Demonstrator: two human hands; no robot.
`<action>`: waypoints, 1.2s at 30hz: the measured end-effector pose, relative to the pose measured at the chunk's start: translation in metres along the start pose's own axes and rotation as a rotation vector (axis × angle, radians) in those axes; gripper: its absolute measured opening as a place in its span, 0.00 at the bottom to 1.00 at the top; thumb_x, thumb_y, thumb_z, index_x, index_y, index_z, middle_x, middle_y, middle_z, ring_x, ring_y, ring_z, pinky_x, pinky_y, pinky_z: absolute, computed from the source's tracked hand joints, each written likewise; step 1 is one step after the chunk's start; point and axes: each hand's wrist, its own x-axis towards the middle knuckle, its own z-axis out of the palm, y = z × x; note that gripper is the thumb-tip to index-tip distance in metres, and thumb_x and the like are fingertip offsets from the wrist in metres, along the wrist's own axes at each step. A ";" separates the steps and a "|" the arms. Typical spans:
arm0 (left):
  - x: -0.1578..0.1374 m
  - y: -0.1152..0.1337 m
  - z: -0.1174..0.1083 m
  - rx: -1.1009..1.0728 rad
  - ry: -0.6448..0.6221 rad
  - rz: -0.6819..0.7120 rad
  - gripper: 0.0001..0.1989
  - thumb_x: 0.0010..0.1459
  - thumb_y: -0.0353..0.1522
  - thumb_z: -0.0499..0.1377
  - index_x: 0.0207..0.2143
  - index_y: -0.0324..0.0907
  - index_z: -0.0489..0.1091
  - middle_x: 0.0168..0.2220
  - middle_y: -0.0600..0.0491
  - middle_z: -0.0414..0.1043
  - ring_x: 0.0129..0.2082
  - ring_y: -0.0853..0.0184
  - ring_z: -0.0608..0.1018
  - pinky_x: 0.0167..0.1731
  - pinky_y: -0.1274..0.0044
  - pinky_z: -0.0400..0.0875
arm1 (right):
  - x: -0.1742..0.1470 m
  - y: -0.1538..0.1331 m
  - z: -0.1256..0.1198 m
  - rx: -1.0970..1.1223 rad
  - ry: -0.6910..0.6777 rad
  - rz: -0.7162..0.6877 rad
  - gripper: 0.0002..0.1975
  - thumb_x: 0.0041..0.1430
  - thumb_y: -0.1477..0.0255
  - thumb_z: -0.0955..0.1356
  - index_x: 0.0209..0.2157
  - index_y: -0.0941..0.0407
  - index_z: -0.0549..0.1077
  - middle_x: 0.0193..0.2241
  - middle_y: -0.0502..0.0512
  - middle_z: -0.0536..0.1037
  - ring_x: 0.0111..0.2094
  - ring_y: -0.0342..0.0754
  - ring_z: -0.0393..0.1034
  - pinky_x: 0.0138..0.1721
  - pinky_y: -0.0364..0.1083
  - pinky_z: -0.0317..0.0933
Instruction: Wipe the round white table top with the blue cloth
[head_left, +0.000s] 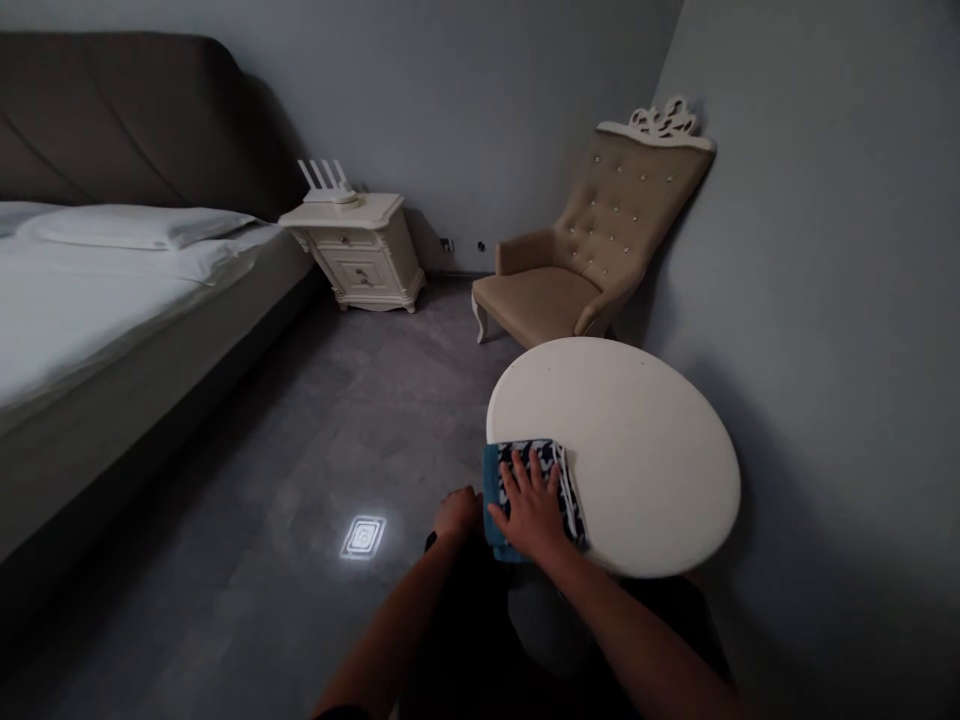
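My right hand lies flat with fingers spread on a folded cloth, which looks like a small towel. The cloth has a dark and white pattern on top and blue along its left side. It sits at the near left edge of a round white table and hangs slightly past the rim. Just left of the cloth, my left hand is closed in a loose fist by my knee, apart from the table top. Nothing shows in it.
Behind the table stands a tan tufted armchair. A cream nightstand bears a white router. The bed with white sheets is at the left. A bright square pattern shows on the grey floor. A wall closes the right.
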 end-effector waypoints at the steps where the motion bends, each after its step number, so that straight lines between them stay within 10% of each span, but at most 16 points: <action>1: -0.001 -0.001 0.001 0.010 0.015 -0.008 0.20 0.73 0.44 0.64 0.59 0.41 0.75 0.58 0.45 0.78 0.55 0.57 0.82 0.56 0.59 0.80 | -0.017 0.000 0.002 -0.014 0.002 -0.010 0.41 0.73 0.44 0.60 0.80 0.48 0.55 0.82 0.56 0.45 0.82 0.71 0.36 0.76 0.82 0.27; 8: 0.003 -0.009 0.007 0.032 0.042 -0.011 0.19 0.73 0.44 0.63 0.56 0.41 0.77 0.55 0.46 0.79 0.53 0.59 0.82 0.55 0.59 0.80 | -0.020 0.008 -0.004 -0.039 -0.052 -0.012 0.42 0.73 0.43 0.57 0.80 0.47 0.54 0.82 0.54 0.42 0.82 0.71 0.34 0.74 0.85 0.31; 25: 0.023 -0.016 0.000 -0.018 0.031 -0.057 0.23 0.76 0.49 0.57 0.53 0.40 0.79 0.52 0.45 0.83 0.52 0.59 0.84 0.58 0.59 0.77 | 0.324 0.128 -0.029 -0.091 -0.149 0.256 0.46 0.73 0.41 0.50 0.81 0.52 0.51 0.83 0.60 0.43 0.82 0.70 0.32 0.75 0.82 0.28; 30: 0.025 -0.015 0.000 -0.017 0.028 -0.068 0.22 0.75 0.49 0.59 0.54 0.40 0.78 0.53 0.45 0.82 0.52 0.58 0.83 0.58 0.58 0.77 | 0.319 0.137 -0.028 -0.100 -0.140 0.238 0.47 0.72 0.41 0.48 0.81 0.52 0.51 0.83 0.60 0.43 0.82 0.71 0.32 0.75 0.82 0.27; 36: 0.022 -0.006 0.000 0.023 0.040 -0.039 0.20 0.74 0.46 0.62 0.56 0.41 0.77 0.55 0.45 0.80 0.53 0.58 0.83 0.57 0.58 0.78 | 0.218 0.110 -0.032 -0.141 -0.074 0.181 0.43 0.75 0.44 0.50 0.81 0.53 0.53 0.82 0.58 0.46 0.82 0.69 0.36 0.76 0.80 0.31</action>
